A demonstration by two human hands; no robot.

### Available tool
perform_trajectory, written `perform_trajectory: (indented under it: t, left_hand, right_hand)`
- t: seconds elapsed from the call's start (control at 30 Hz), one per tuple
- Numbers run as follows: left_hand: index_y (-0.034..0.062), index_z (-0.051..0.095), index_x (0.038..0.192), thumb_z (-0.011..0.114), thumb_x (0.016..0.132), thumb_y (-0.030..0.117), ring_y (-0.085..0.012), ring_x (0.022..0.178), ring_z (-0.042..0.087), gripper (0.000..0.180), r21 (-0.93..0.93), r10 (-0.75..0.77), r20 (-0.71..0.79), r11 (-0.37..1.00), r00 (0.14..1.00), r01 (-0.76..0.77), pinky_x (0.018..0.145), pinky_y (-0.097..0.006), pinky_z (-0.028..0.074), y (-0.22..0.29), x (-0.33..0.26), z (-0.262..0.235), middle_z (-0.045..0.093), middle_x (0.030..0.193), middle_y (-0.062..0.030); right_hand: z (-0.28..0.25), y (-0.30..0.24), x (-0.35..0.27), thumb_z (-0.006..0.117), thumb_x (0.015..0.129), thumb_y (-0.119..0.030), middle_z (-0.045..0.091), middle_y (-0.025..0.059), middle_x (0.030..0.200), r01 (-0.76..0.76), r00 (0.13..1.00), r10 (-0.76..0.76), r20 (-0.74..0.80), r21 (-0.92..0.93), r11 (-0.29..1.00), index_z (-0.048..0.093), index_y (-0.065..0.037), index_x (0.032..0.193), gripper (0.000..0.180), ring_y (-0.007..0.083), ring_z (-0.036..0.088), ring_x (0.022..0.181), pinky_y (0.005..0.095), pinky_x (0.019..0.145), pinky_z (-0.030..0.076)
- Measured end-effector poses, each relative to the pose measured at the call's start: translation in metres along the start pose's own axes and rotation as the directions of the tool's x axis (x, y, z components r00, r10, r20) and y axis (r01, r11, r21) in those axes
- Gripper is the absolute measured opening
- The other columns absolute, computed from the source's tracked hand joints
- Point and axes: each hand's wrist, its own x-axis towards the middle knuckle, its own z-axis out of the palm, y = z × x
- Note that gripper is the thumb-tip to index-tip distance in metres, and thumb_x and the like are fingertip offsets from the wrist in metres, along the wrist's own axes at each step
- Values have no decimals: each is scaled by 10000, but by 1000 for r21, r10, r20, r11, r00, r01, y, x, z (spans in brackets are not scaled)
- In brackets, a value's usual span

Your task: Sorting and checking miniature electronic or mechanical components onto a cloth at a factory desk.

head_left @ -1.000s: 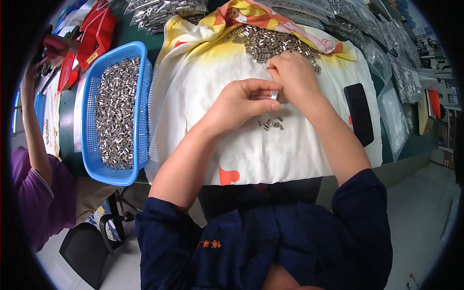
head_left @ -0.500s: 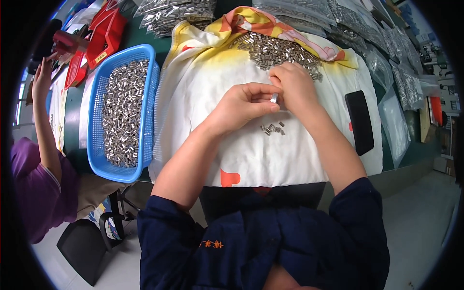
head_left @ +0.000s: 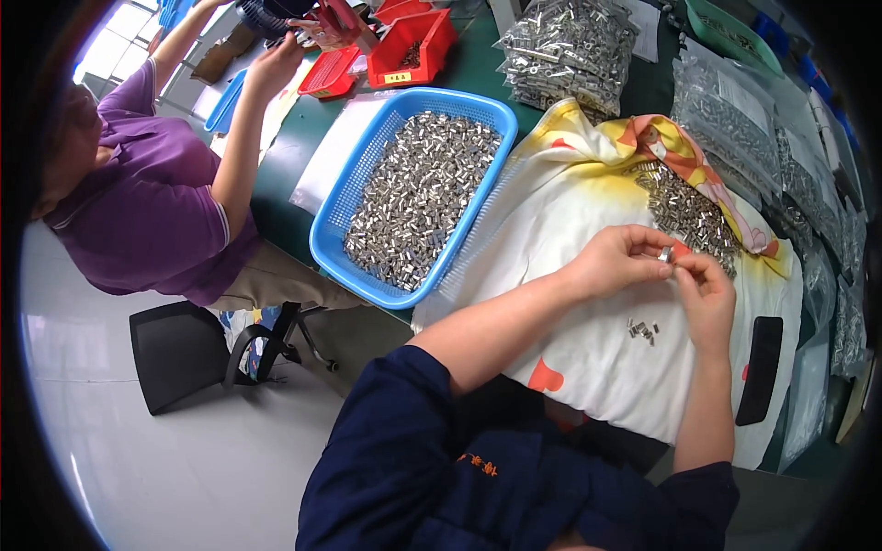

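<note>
Metal sleeve [head_left: 665, 254], small and silvery, is pinched between the fingertips of the left hand [head_left: 617, 262] and right hand [head_left: 706, 292], both closed narrowly on it above the cloth [head_left: 570, 275]. A few sleeves [head_left: 645, 330] are seen set apart on the cloth just below the hands, while a far larger heap [head_left: 687, 216] beyond them and a full blue basket [head_left: 415, 197] left of the cloth suggest most work is left. What is being done to the sleeve is hidden by the fingers.

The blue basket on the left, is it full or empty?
Nearly full: the blue basket holds small metal tubes heaped almost to its rim.
</note>
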Motion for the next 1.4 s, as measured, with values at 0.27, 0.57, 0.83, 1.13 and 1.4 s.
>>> perform_trajectory:
  t: [0.27, 0.57, 0.83, 1.13, 1.4]
  left_hand:
    - [-37, 517, 1134, 640, 777, 26, -86, 852, 572, 384, 151, -12, 11, 988, 1000, 10, 774, -217, 474, -5, 6, 1, 594, 943, -47]
    - [-35, 546, 1106, 665, 763, 47, -93, 853, 573, 372, 261, 7, -32, 965, 999, 2, 779, -228, 476, -8, 0, 4, 600, 958, -54]
    - [-19, 546, 1121, 624, 787, 32, -103, 846, 563, 347, 408, -10, -113, 911, 994, 56, 769, -241, 466, -4, -2, -10, 605, 979, -69]
    - [-31, 527, 1125, 632, 787, 26, -83, 826, 570, 358, 138, -149, 5, 980, 989, 147, 763, -208, 466, -4, 1, 10, 605, 946, -39]
    - [-13, 561, 1088, 651, 766, 13, -54, 807, 553, 335, 229, -300, 156, 938, 941, 261, 742, -196, 465, 7, -8, 18, 596, 908, -8]
  right_hand:
    - [-2, -14, 0, 575, 733, 71, 582, 66, 813, 212, 977, -206, 52, -262, 942, 595, 7, 836, 123, 127, 536, 709, 230, 652, 429]
    - [3, -18, -8, 597, 701, 56, 579, 82, 756, 336, 934, -347, 85, -541, 771, 582, 1, 790, 105, 186, 573, 701, 270, 631, 463]
    - [11, -14, 2, 626, 711, -41, 597, 110, 758, 279, 958, -276, 72, -438, 854, 609, -27, 788, 80, 239, 584, 679, 298, 615, 466]
    - [-19, -12, 1, 619, 726, -19, 592, 23, 737, -100, 976, 128, 179, -156, 983, 609, -11, 812, 87, 87, 530, 663, 226, 625, 443]
    - [-20, 3, 35, 565, 758, -82, 591, 63, 806, 175, 985, -124, 124, -633, 754, 637, -74, 827, 100, 228, 565, 765, 321, 703, 452]
